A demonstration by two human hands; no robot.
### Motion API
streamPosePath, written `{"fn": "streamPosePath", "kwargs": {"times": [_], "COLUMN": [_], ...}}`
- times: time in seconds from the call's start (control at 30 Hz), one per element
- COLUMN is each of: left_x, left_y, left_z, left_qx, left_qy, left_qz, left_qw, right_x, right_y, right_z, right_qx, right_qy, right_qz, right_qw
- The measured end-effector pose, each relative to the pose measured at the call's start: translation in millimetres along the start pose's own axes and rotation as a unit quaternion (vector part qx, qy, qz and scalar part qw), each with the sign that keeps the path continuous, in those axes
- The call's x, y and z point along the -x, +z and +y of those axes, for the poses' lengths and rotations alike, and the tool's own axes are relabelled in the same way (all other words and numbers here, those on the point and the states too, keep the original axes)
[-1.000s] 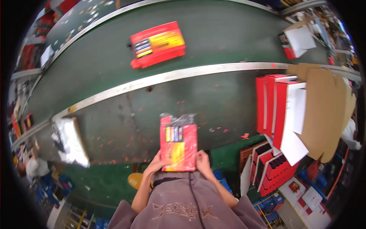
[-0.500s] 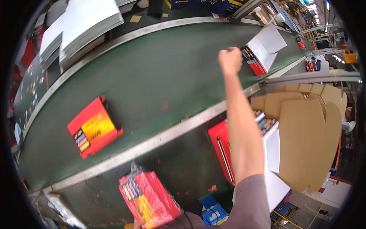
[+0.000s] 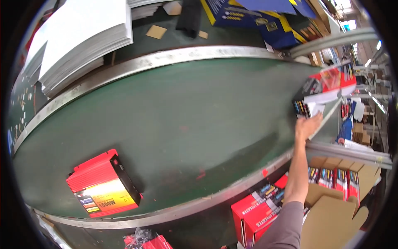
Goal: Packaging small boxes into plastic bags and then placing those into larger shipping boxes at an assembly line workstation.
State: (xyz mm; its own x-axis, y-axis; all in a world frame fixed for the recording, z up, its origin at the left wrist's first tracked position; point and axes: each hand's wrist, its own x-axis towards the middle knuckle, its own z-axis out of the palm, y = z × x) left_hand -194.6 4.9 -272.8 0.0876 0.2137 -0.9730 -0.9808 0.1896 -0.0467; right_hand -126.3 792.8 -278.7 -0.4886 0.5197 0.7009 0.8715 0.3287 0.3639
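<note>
My right hand [image 3: 308,127] reaches far over the green belt to a red, black and white carton [image 3: 324,92] at the far right. Its fingers are closed at the carton's open white flap; their tips are partly hidden. A red power inverter [image 3: 103,186] with a yellow label lies at the left of the belt, apart from the hand. At the bottom edge, a second red inverter in clear plastic wrap [image 3: 146,240] is only partly visible. My left hand is out of the picture.
Below my right forearm, red cartons [image 3: 259,209] stand beside a large open brown cardboard box [image 3: 331,218] packed with similar cartons. Metal rails [image 3: 178,58] border the belt [image 3: 186,108]. Beyond lie stacked white sheets [image 3: 89,45] and blue-yellow boxes [image 3: 248,18].
My right hand has moved from beside the carton onto its flap. The carton has turned and its red side shows. The view has shifted, and my left hand has left the picture.
</note>
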Motion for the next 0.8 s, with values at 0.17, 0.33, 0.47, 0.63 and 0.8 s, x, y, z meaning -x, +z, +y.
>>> {"fn": "streamPosePath", "kwargs": {"times": [0.17,0.33,0.47,0.63,0.8], "left_x": [-27,31,109,152,191], "left_y": [52,37,5,-59,-165], "left_z": [15,-2,-38,-61,-134], "left_qx": [0.05,0.091,0.123,0.142,0.27], "left_qy": [0.077,0.128,0.148,0.19,0.153], "left_qz": [-0.017,-0.011,0.014,-0.015,-0.012], "left_qw": [0.996,0.988,0.981,0.971,0.95], "right_x": [-10,-34,-67,-91,-4], "right_y": [17,-24,-167,-359,-594], "right_z": [33,-22,-147,-197,-241], "right_qx": [0.026,-0.224,-0.325,-0.481,-0.576], "right_qy": [0.081,0.082,0.029,0.041,0.026], "right_qz": [-0.422,-0.466,-0.458,-0.476,-0.512], "right_qw": [0.903,0.852,0.827,0.735,0.637]}}
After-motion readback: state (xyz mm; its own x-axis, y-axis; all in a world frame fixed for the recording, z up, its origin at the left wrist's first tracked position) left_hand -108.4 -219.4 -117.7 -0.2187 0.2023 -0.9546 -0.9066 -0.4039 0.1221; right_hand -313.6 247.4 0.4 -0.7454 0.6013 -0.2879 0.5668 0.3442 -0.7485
